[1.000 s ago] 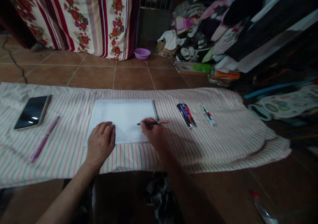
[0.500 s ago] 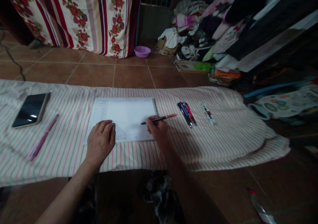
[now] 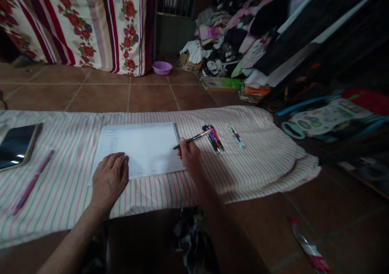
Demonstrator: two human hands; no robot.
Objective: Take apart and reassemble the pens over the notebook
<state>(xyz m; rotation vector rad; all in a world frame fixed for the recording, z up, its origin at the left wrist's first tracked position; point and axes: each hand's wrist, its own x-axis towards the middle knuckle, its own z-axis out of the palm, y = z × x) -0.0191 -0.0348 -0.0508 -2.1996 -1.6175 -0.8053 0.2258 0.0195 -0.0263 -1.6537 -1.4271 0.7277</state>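
A spiral-bound notebook point(image 3: 146, 144) lies flat with a mostly white page facing up and its coil along the right side. My left hand point(image 3: 111, 176) rests on the page's lower left corner, fingers together and lying down, with nothing seen in it. Near the coil edge, my right hand point(image 3: 189, 152) grips a black and copper-coloured pen point(image 3: 197, 137). The pen's dark tip points left over the page; whether it touches the paper I cannot tell. Just right of this hand lies a bunch of pens point(image 3: 216, 140), partly behind the held pen's rear end.
A striped cloth point(image 3: 258, 164) covers the low table. On it are a phone point(image 3: 18, 144), a purple pen point(image 3: 33, 183) and a small pale patterned item point(image 3: 235, 135). A plastic bottle point(image 3: 308, 243), a purple basin point(image 3: 162, 67) and piled clothes point(image 3: 231, 39) are on the floor.
The view has swung right, so the scene sits further left. My right hand has moved right across the page toward the coil, pen tilted more steeply. The left hand stays on the corner.
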